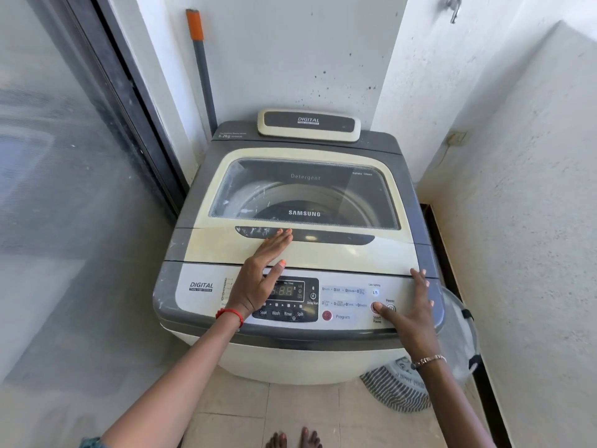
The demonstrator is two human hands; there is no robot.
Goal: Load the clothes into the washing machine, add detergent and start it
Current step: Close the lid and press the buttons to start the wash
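pale tiled floor [290,405] runs along the near edge of my feed, with two bare feet [292,439] at the bottom. low on the right, just beside the washer [290,360], a striped cloth [397,392] shows at the foot of a see-through basket [458,331]; i cannot tell what else it holds. the washer stands in a corner, with a glass door [48,189] on its left and a white wall [533,221] on its right.

my right grip [410,315] is open. its fingers are spread on the right end of the control panel [345,302] and its thumb touches the start/pause button [374,308]. a thin bracelet [428,359] circles that wrist. my left grip [258,279] is open too, with fingers straight and together and a red thread [230,313] at the wrist. its palm is over the left part of the panel, beside the lit display [286,290], and its fingertips rest on the dark handle strip [323,237] of the lid [226,247].

the lid is down. through its window [303,192] i see the drum, but not whether clothes are inside. behind the lid sits a raised rear panel [308,124] marked digital. a grey pole [202,66] with an orange tip leans in the corner behind, and a tap [455,8] shows high on the right.
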